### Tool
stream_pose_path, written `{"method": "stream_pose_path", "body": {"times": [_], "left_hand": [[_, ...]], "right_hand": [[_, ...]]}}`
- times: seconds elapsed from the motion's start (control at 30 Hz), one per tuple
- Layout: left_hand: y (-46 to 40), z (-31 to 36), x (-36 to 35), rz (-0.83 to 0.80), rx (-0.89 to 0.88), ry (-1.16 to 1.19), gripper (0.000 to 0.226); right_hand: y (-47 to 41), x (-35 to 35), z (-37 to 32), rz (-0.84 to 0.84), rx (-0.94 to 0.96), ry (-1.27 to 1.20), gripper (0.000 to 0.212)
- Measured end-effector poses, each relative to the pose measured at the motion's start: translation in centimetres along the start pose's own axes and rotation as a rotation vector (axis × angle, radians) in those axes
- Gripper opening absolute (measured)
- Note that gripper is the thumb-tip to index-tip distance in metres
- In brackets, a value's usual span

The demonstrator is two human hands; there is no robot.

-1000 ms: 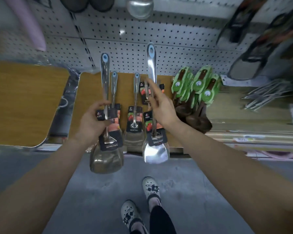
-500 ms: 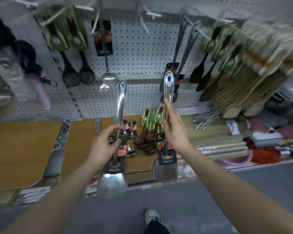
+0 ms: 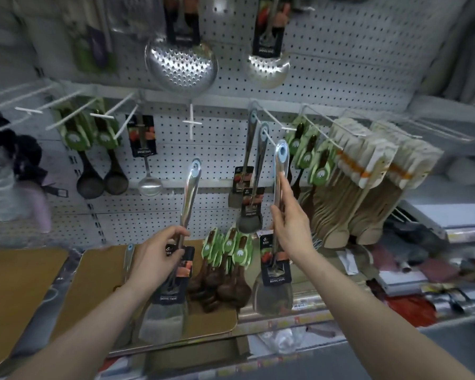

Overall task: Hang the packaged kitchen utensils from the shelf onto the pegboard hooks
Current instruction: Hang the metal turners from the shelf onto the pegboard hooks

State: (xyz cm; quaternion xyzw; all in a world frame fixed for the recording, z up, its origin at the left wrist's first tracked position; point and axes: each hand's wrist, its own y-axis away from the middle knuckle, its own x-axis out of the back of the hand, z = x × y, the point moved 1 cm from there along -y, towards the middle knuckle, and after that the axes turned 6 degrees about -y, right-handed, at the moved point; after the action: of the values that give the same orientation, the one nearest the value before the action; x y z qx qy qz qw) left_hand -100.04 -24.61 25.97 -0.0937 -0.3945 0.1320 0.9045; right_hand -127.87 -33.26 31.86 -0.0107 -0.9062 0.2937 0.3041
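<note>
Four steel turners (image 3: 277, 215), two skimmers (image 3: 181, 64).

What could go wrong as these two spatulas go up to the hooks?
The right hand holds its spatula low on the handle, so the hole may miss the hook, which already carries two spatulas, and knock them. The left hand grips the other spatula by its shaft, and the blade could brush the wooden spoons on the shelf.

Both bare forearms reach forward and up from the lower corners. The left hand (image 3: 159, 253) has its fingers curled in a closed grip around a handle. The right hand (image 3: 291, 226), raised higher, pinches another handle between thumb and extended fingers.
</note>
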Motion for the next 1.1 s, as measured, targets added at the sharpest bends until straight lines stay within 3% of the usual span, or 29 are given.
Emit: {"method": "stream_pose_path", "body": {"times": [0.37,1.1], "left_hand": [[-1.7,1.2,-2.4,0.017,0.073,0.000,0.058],[-2.5,2.0,-2.1,0.052,0.078,-0.016,0.052]], "right_hand": [[-1.7,-0.5,2.6,-0.136,0.114,-0.032,0.080],[-5.7,-1.8,3.2,-0.085,0.015,0.014,0.088]]}}
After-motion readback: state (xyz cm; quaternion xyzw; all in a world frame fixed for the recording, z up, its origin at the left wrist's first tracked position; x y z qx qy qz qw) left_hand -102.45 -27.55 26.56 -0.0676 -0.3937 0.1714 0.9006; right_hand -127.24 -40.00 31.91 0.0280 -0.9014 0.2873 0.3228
